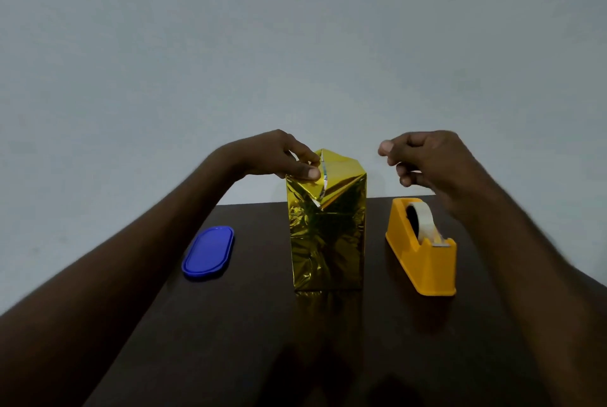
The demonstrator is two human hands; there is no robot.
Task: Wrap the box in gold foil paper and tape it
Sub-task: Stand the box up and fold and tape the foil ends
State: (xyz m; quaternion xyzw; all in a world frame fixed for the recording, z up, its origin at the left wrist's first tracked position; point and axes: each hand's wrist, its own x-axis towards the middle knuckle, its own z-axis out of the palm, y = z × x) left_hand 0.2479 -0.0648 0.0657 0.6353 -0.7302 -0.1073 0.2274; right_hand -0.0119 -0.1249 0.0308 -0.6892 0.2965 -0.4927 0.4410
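Dark glossy table, crinkled foil-wrapped box

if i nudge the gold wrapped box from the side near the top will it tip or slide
The gold wrapped box stands tall on a narrow base, so a high push would probably tip it. The left hand pinching the top flap may steady it. The foil looks glossy and crinkled, so it is likely slippery and dents easily.

Left hand pinched in a grip — right hand raised, fingers curled.
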